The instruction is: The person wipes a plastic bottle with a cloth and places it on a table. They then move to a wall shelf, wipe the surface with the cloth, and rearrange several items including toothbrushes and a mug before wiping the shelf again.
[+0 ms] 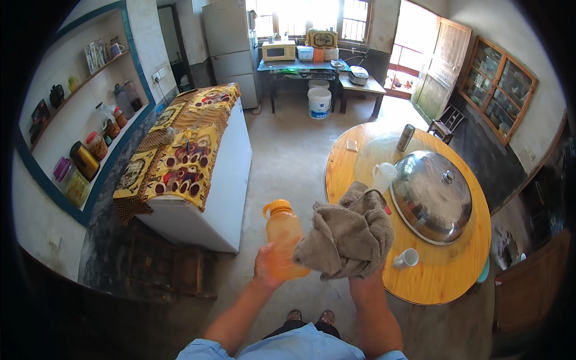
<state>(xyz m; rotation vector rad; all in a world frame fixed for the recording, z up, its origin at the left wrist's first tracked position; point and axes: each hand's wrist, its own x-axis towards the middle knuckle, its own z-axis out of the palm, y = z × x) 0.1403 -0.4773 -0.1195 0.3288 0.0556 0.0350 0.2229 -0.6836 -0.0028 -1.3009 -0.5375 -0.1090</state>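
Observation:
My left hand [265,265] grips an orange plastic bottle [286,238] by its lower part; its cap with a loop is on, and the bottle stands nearly upright in the air. A bunched grey-brown towel [348,231] rests on my right hand [371,276], covering the fingers and most of the palm. Towel and bottle are close side by side in front of me. Beyond the towel, on the round wooden table [337,168], a translucent lidded jug [384,176] stands near a large domed metal cover [432,193]. A white mug [406,258] is right of the towel.
A metal thermos [405,137] stands at the table's far side. On the left is a white chest freezer [225,180] under a patterned yellow cloth [189,153], beside a wall niche with jars and a kettle [84,161]. A white bucket [319,102] stands ahead on the floor.

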